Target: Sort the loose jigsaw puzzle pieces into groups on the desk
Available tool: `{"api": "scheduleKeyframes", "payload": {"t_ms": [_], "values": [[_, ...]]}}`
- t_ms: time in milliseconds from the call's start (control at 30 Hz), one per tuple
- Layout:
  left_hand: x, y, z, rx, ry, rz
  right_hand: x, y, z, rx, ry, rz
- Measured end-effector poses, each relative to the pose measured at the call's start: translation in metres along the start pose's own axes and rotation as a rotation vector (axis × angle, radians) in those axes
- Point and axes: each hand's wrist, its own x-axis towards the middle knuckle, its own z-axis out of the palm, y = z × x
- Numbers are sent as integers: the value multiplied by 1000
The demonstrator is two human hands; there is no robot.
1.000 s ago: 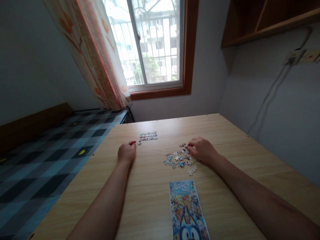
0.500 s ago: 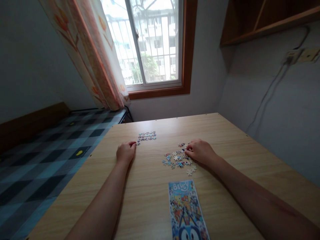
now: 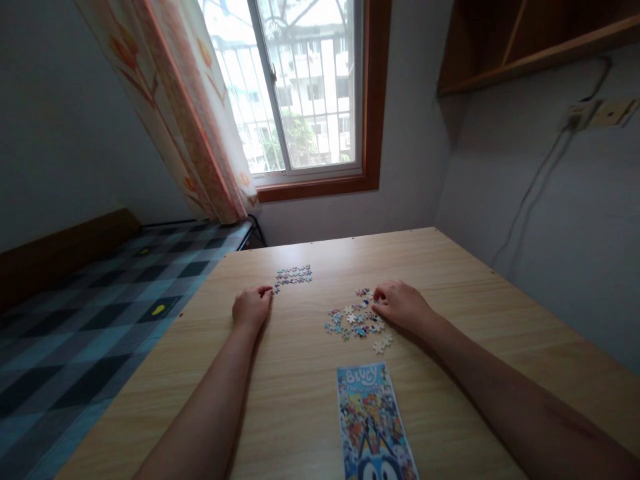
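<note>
Joined jigsaw rows (image 3: 295,275) lie toward the table's far left, with a puzzle piece (image 3: 276,289) at their lower left corner. My left hand (image 3: 253,307) rests on the table beside that piece, fingers curled and fingertips against or very near it. Whether they grip anything is hidden. My right hand (image 3: 400,303) is at the right edge of a scatter of loose puzzle pieces (image 3: 354,319), fingers bent down and closed among them. What its fingertips hold, if anything, cannot be made out. A Bluey picture sheet (image 3: 374,423) lies flat between my forearms.
Pale, face-down pieces (image 3: 383,343) lie below the scatter. The wooden table (image 3: 300,387) ends at the left beside a bed with a checked cover (image 3: 100,327). A window (image 3: 310,100) and curtain (image 3: 195,120) are ahead. A cable (image 3: 530,187) hangs on the right wall.
Both hands keep nearly the same places. My right fingers have shifted very slightly at the edge of the loose pieces. The camera view has tilted a little.
</note>
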Motion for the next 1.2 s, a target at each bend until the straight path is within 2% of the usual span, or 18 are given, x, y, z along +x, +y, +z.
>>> {"api": "scheduleKeyframes", "payload": {"t_ms": [300,600,800,933,1067,1133,1200], "values": [[-1,-1,2,7,7,12,-1,2,7,81,-14,63],[0,-3,6,3,20,17,0,-2,7,145,175,17],[-1,-2,6,1,17,5,-6,-15,7,271,194,-184],[-2,1,4,-51,37,-9,-21,-46,9,317,130,-373],[-3,2,1,-185,108,-88,-33,-75,23,254,16,-619],[-4,3,0,-214,150,-79,-33,-78,28,202,24,-661],[-5,4,-2,-203,185,-25,-30,-73,26,162,92,-613]]}}
